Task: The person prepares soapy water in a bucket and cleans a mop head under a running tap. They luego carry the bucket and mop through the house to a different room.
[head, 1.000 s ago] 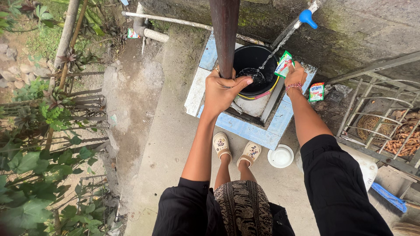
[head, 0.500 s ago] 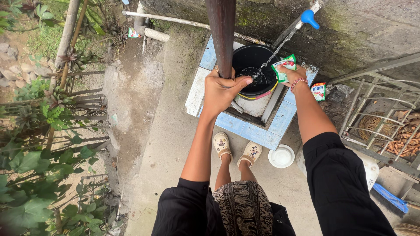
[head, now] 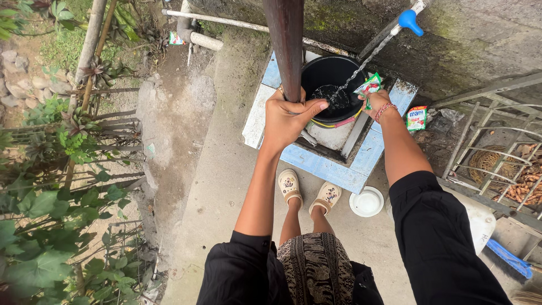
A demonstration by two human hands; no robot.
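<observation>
Outdoor yard in even daylight. Concrete floor, grey and stained. A mossy concrete wall runs along the top, with a white pipe at its foot. Leafy plants and bamboo stakes border the left side. A metal wire rack stands at right. A blue-tiled wash basin surround sits below the wall.

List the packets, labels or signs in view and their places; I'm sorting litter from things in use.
Green sachet: small, flat, green with red and white print, pinched in the right hand over the black bucket.
Second sachet: same kind, lying flat on the ground right of the blue tiled rim.
Wrapper: small, greenish, by the pipe, top left.
</observation>
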